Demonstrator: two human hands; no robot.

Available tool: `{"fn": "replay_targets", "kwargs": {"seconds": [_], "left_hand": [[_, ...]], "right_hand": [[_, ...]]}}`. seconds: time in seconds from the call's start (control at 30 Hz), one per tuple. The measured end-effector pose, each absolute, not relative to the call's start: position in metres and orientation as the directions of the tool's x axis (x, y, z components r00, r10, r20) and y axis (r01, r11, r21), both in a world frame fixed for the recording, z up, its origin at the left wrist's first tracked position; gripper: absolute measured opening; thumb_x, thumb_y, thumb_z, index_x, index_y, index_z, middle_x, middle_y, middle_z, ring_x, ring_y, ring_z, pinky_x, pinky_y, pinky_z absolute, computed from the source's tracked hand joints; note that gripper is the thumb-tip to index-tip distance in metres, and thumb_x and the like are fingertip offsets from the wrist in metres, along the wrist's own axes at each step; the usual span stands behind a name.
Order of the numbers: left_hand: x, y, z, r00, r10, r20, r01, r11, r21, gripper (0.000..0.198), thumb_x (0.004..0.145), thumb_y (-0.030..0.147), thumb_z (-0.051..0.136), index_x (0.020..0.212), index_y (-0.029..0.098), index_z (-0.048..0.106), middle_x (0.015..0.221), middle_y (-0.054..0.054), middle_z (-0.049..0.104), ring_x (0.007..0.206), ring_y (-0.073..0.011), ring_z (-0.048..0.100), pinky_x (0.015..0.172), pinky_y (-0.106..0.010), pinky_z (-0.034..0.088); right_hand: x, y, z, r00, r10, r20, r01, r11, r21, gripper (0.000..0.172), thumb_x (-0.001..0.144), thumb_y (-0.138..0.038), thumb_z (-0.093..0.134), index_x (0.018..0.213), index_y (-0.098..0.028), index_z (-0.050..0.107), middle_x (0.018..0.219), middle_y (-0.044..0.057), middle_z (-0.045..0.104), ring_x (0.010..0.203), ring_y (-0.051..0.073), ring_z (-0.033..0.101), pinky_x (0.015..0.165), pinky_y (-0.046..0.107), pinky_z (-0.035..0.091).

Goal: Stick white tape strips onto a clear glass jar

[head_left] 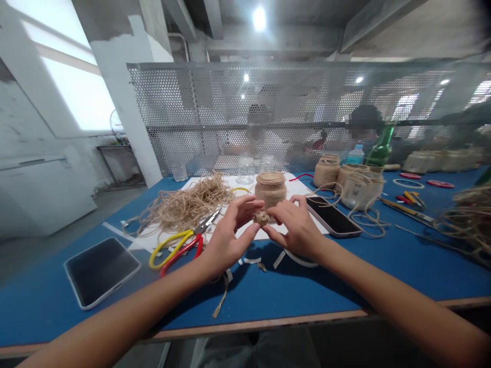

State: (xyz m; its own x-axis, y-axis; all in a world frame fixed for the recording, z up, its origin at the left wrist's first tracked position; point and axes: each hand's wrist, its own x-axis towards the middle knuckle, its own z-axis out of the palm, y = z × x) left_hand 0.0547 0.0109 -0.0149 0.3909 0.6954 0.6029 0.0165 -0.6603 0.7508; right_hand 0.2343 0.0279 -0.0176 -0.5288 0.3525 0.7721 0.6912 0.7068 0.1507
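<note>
A person's left hand (232,230) and right hand (293,225) pinch a small twine bundle (261,219) between them, fingertips only, likely because it is too little for a full grip, in front of a twine-wrapped jar (270,188) at a blue table (276,301); scissors (198,229) and a loose twine heap (192,202) lie to the left, apparently for easy reach

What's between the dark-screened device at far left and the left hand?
Head view: scissors with yellow and red handles lie between the device and the left hand.
</note>
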Motion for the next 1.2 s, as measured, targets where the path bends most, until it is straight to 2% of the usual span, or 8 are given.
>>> {"fn": "replay_targets", "kwargs": {"seconds": [0.1,0.2,0.3,0.4,0.47,0.7,0.93,1.2], "left_hand": [[0.053,0.012,-0.014,0.409,0.692,0.595,0.132,-0.690,0.712,0.034,0.082,0.019,0.050,0.115,0.020,0.042,0.119,-0.010,0.050,0.112,-0.0188,0.048,0.096,-0.036,0.041],[0.052,0.012,-0.012,0.434,0.688,0.582,0.308,-0.720,0.622,0.026,0.080,0.023,0.052,0.106,0.018,0.050,0.102,-0.007,0.057,0.095,-0.0168,0.055,0.087,-0.033,0.046],[0.051,0.013,-0.011,0.424,0.686,0.591,0.377,-0.728,0.573,0.023,0.081,0.023,0.050,0.103,0.018,0.051,0.094,-0.004,0.059,0.083,-0.0139,0.056,0.077,-0.029,0.048],[0.051,0.015,-0.012,0.401,0.679,0.615,0.403,-0.733,0.548,0.021,0.081,0.024,0.050,0.101,0.018,0.052,0.094,-0.004,0.060,0.081,-0.0127,0.056,0.075,-0.027,0.048],[0.051,0.016,-0.014,0.395,0.670,0.629,0.429,-0.740,0.518,0.022,0.081,0.025,0.051,0.101,0.018,0.052,0.093,-0.004,0.060,0.078,-0.0122,0.056,0.074,-0.027,0.048],[0.051,0.015,-0.017,0.425,0.583,0.693,0.462,-0.797,0.388,0.020,0.081,0.025,0.052,0.099,0.019,0.054,0.090,-0.003,0.060,0.077,-0.0120,0.055,0.073,-0.026,0.046],[0.050,0.015,-0.019,0.463,0.552,0.694,0.458,-0.819,0.345,0.022,0.083,0.024,0.050,0.104,0.019,0.052,0.095,-0.005,0.059,0.083,-0.0132,0.055,0.076,-0.026,0.046],[0.049,0.017,-0.022,0.480,0.523,0.704,0.463,-0.833,0.303,0.025,0.084,0.024,0.049,0.108,0.019,0.050,0.096,-0.005,0.059,0.084,-0.0137,0.055,0.076,-0.026,0.045]], "right_hand": [[0.235,0.026,-0.017,-0.520,0.291,0.803,0.687,0.701,0.191,0.014,0.082,-0.030,0.048,0.084,-0.017,0.052,0.067,0.001,0.054,0.065,0.015,0.044,0.077,0.035,0.024],[0.236,0.023,-0.015,-0.543,0.281,0.791,0.683,0.695,0.222,0.014,0.080,-0.030,0.049,0.087,-0.018,0.051,0.070,0.002,0.055,0.068,0.016,0.045,0.078,0.037,0.023],[0.238,0.019,-0.012,-0.551,0.339,0.762,0.668,0.727,0.159,0.020,0.078,-0.032,0.050,0.092,-0.018,0.050,0.075,0.003,0.055,0.072,0.018,0.046,0.078,0.038,0.023],[0.239,0.018,-0.011,-0.492,0.358,0.794,0.655,0.753,0.066,0.011,0.077,-0.025,0.049,0.085,-0.018,0.049,0.071,0.001,0.052,0.069,0.017,0.045,0.076,0.036,0.024],[0.238,0.018,-0.013,-0.476,0.347,0.808,0.655,0.753,0.062,0.002,0.076,-0.019,0.047,0.077,-0.018,0.049,0.066,0.000,0.050,0.065,0.015,0.043,0.074,0.035,0.024],[0.231,0.021,-0.018,-0.489,0.370,0.790,0.669,0.740,0.068,0.008,0.078,-0.017,0.046,0.071,-0.017,0.051,0.061,-0.001,0.048,0.059,0.012,0.039,0.072,0.034,0.025],[0.231,0.020,-0.019,-0.480,0.385,0.789,0.672,0.739,0.048,0.010,0.078,-0.018,0.045,0.071,-0.017,0.052,0.059,-0.002,0.048,0.057,0.012,0.038,0.072,0.033,0.025],[0.229,0.021,-0.019,-0.475,0.365,0.801,0.694,0.715,0.085,0.011,0.077,-0.016,0.046,0.068,-0.016,0.052,0.058,-0.002,0.048,0.056,0.011,0.037,0.071,0.033,0.026]]}}
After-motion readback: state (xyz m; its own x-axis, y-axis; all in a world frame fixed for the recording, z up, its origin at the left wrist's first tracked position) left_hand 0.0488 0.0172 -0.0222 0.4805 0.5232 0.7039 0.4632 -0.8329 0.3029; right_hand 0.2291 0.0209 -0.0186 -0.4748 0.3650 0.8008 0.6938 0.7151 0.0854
